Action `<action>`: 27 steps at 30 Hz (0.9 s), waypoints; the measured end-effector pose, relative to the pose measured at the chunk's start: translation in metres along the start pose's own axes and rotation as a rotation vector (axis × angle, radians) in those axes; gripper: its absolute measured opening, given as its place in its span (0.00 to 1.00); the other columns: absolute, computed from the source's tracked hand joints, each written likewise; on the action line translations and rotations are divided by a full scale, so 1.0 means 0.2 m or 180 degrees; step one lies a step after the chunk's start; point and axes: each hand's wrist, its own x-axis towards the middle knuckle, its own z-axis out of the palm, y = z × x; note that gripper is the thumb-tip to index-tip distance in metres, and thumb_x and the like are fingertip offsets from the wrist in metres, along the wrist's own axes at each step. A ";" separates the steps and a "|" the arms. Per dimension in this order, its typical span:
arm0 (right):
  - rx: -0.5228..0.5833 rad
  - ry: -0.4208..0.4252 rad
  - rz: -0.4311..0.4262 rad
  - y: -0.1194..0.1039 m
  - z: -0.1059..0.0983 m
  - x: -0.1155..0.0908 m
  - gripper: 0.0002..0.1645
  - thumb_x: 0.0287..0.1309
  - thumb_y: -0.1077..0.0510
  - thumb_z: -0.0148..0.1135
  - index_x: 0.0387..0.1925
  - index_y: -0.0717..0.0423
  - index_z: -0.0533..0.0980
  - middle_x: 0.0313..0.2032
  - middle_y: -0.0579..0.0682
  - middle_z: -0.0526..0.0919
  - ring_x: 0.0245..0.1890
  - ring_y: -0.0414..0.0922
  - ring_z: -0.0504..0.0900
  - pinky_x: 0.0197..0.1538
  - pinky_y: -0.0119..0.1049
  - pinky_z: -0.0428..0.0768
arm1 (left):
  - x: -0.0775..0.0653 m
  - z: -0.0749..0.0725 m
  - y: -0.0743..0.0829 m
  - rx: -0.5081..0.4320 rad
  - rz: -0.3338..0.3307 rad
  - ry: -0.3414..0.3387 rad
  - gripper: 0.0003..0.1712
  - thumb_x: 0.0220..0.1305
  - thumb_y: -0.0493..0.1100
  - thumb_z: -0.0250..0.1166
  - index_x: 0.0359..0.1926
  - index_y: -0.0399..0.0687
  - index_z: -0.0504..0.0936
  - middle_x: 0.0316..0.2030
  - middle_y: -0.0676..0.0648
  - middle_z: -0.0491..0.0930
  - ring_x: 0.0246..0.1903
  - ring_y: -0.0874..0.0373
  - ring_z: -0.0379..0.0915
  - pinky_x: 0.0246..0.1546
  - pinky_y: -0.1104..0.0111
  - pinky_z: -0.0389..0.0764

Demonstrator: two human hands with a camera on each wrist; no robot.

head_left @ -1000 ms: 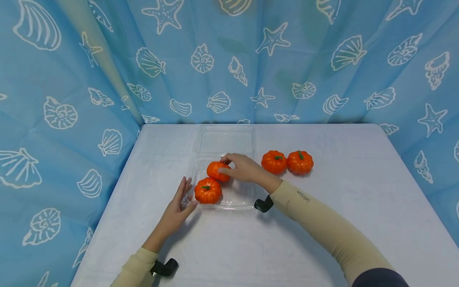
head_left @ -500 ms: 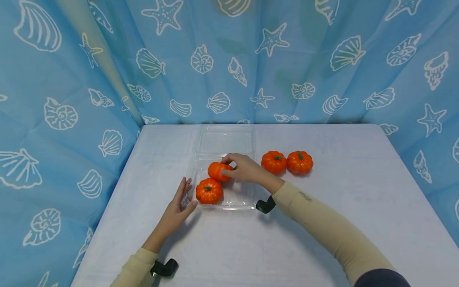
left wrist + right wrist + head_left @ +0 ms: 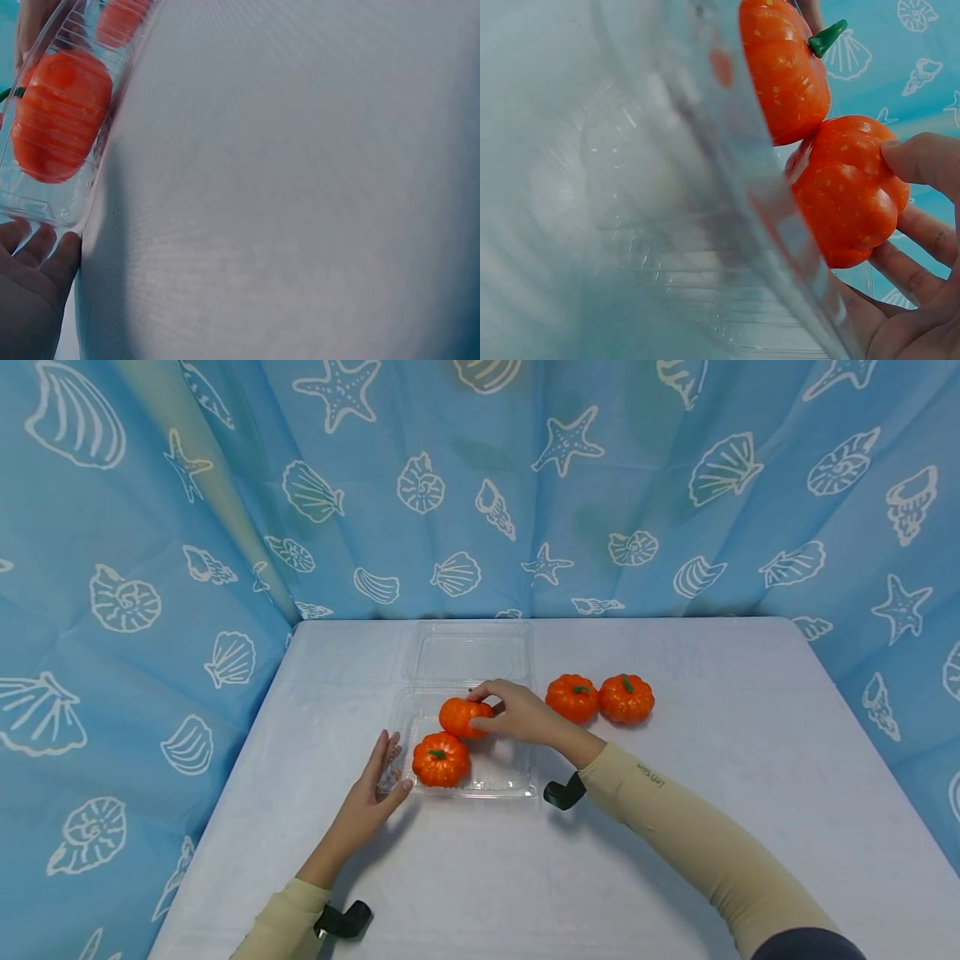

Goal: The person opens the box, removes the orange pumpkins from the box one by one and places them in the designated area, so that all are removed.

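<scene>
My right hand (image 3: 525, 714) grips a small orange toy pumpkin (image 3: 457, 717) by its right side, thumb and fingers curled round it. It is tilted, over the back left of a clear plastic clamshell box (image 3: 506, 770). In the right wrist view the held pumpkin (image 3: 851, 195) meets a second pumpkin (image 3: 787, 71) with a green stem. That second pumpkin (image 3: 440, 762) sits upright in the box's front left corner. My left hand (image 3: 369, 787) rests against the box's left side; in the left wrist view its fairly straight fingertips (image 3: 69, 244) are right at the wall.
Two more pumpkins, one nearer (image 3: 573, 699) and one farther right (image 3: 627, 699), stand side by side right of the box. The open lid (image 3: 468, 657) lies flat behind it. A white-covered table (image 3: 480, 877) meets a blue shell-print curtain (image 3: 480, 485) behind.
My right hand has shifted slightly right with the pumpkin it grips. The front pumpkin in the box has also slid a little right. My left hand has stayed in place.
</scene>
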 end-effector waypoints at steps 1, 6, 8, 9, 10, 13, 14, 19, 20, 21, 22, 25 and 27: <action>0.0021 -0.0001 0.0022 0.00 0.00 0.00 0.24 0.65 0.54 0.69 0.60 0.53 0.76 0.61 0.52 0.77 0.58 0.52 0.78 0.60 0.43 0.80 | 0.00 0.00 0.00 -0.0010 0.0001 -0.0001 0.50 0.72 0.44 0.65 0.82 0.44 0.42 0.79 0.45 0.52 0.78 0.46 0.47 0.75 0.43 0.46; 0.0097 0.0013 0.0094 -0.01 -0.01 -0.02 0.25 0.64 0.54 0.70 0.60 0.53 0.76 0.64 0.52 0.75 0.59 0.53 0.78 0.60 0.44 0.80 | 0.00 0.00 0.00 -0.0049 0.0019 -0.0004 0.50 0.72 0.44 0.65 0.82 0.44 0.42 0.79 0.44 0.53 0.77 0.45 0.48 0.74 0.43 0.48; 0.0127 0.0027 0.0068 -0.01 -0.01 -0.02 0.25 0.63 0.55 0.71 0.60 0.53 0.76 0.64 0.53 0.75 0.59 0.54 0.78 0.60 0.43 0.81 | 0.00 0.00 -0.01 -0.0046 0.0021 -0.0006 0.51 0.72 0.43 0.65 0.82 0.44 0.42 0.79 0.44 0.52 0.77 0.45 0.48 0.74 0.43 0.49; 0.0142 0.0039 0.0048 -0.01 -0.01 -0.03 0.25 0.63 0.55 0.71 0.60 0.53 0.76 0.64 0.53 0.75 0.59 0.54 0.78 0.59 0.43 0.81 | 0.00 0.00 -0.01 -0.0046 0.0022 -0.0007 0.51 0.72 0.43 0.65 0.82 0.44 0.42 0.79 0.44 0.52 0.77 0.45 0.49 0.74 0.43 0.50; 0.0162 0.0052 0.0022 -0.01 -0.01 -0.03 0.25 0.63 0.56 0.71 0.60 0.53 0.76 0.64 0.53 0.75 0.59 0.54 0.79 0.58 0.43 0.82 | 0.00 0.00 -0.01 -0.0038 0.0020 -0.0006 0.51 0.72 0.43 0.65 0.82 0.44 0.42 0.79 0.44 0.52 0.77 0.45 0.49 0.74 0.43 0.50; 0.0202 0.0093 -0.0062 0.00 -0.01 -0.04 0.24 0.62 0.57 0.72 0.59 0.52 0.77 0.63 0.52 0.75 0.59 0.54 0.79 0.56 0.41 0.83 | 0.00 0.00 -0.01 0.0001 0.0028 -0.0016 0.51 0.72 0.44 0.65 0.82 0.45 0.41 0.79 0.44 0.52 0.77 0.44 0.49 0.73 0.43 0.52; 0.0215 0.0109 -0.0087 0.00 -0.01 -0.04 0.24 0.62 0.57 0.72 0.59 0.52 0.77 0.62 0.52 0.75 0.59 0.54 0.79 0.56 0.41 0.83 | 0.00 0.00 -0.01 0.0006 0.0030 -0.0019 0.51 0.72 0.44 0.65 0.82 0.45 0.41 0.79 0.45 0.52 0.77 0.44 0.49 0.73 0.43 0.53; 0.0299 0.0167 -0.0223 0.02 -0.01 -0.04 0.23 0.61 0.57 0.73 0.57 0.50 0.78 0.61 0.50 0.75 0.59 0.53 0.78 0.55 0.41 0.84 | 0.00 0.00 -0.01 0.0016 0.0053 -0.0028 0.52 0.71 0.43 0.65 0.82 0.45 0.40 0.79 0.45 0.52 0.77 0.44 0.49 0.72 0.43 0.54; 0.0317 0.0175 -0.0249 0.02 -0.01 -0.04 0.23 0.61 0.57 0.73 0.57 0.50 0.78 0.61 0.50 0.75 0.59 0.53 0.78 0.55 0.40 0.84 | 0.00 0.00 -0.01 0.0017 0.0049 -0.0028 0.52 0.71 0.43 0.65 0.82 0.45 0.40 0.79 0.45 0.52 0.77 0.45 0.49 0.72 0.43 0.55; 0.0329 0.0182 -0.0274 0.02 -0.01 -0.04 0.23 0.61 0.57 0.73 0.57 0.50 0.79 0.61 0.50 0.75 0.59 0.52 0.78 0.55 0.40 0.84 | 0.00 0.00 -0.01 0.0021 0.0045 -0.0026 0.52 0.71 0.43 0.65 0.82 0.45 0.40 0.79 0.46 0.52 0.77 0.45 0.49 0.72 0.43 0.54; 0.0339 0.0187 -0.0292 0.02 -0.01 -0.05 0.23 0.60 0.57 0.73 0.56 0.49 0.79 0.61 0.49 0.75 0.59 0.51 0.78 0.55 0.40 0.84 | 0.00 0.00 -0.01 0.0024 0.0043 -0.0024 0.52 0.71 0.43 0.65 0.82 0.45 0.40 0.79 0.46 0.52 0.77 0.45 0.49 0.72 0.43 0.55; 0.0324 0.0197 -0.0320 0.03 -0.01 -0.05 0.23 0.60 0.56 0.74 0.57 0.48 0.79 0.61 0.48 0.75 0.59 0.49 0.77 0.55 0.38 0.83 | 0.00 0.00 -0.01 0.0032 0.0040 -0.0019 0.52 0.71 0.43 0.65 0.82 0.45 0.40 0.79 0.46 0.52 0.77 0.45 0.50 0.72 0.43 0.56; 0.0311 0.0197 -0.0322 0.03 -0.01 -0.05 0.23 0.60 0.56 0.74 0.57 0.48 0.79 0.60 0.47 0.75 0.58 0.48 0.76 0.55 0.37 0.83 | 0.00 0.00 -0.02 0.0028 0.0036 -0.0011 0.52 0.71 0.43 0.65 0.82 0.46 0.40 0.79 0.46 0.53 0.77 0.45 0.50 0.72 0.43 0.55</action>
